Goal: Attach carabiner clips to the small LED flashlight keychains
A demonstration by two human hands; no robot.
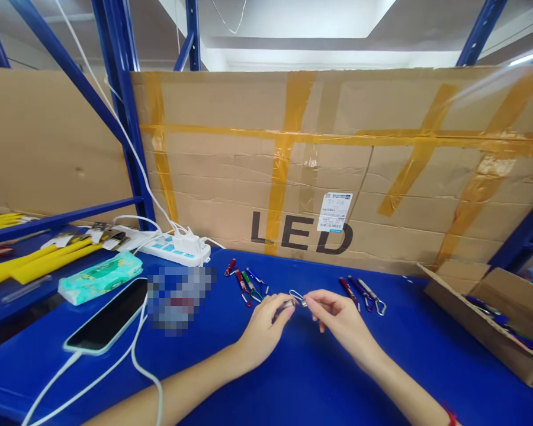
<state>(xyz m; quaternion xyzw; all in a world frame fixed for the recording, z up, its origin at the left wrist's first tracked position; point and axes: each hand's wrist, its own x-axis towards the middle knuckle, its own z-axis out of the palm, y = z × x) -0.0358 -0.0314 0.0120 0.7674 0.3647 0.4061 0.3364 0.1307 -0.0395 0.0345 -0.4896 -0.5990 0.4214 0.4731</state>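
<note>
"Blue table (320, 378), cardboard wall (222, 189) behind. What's in the hands?"

"Left hand (264, 326) has thumb and fingers closed around a short silver tube (288, 303). Right hand (341, 315) pinches a metal clip (302, 302) between its fingertips."

"Where are they?"

"Close together over the table, between two groups of small torches (240, 279)."

"Joined?"

"Can't tell; the pieces are too small."

left hand (261, 331): silver cylinder (288, 303) | right hand (343, 319): metal clip (302, 302) (join unclear) | blue table (311, 378)
</note>
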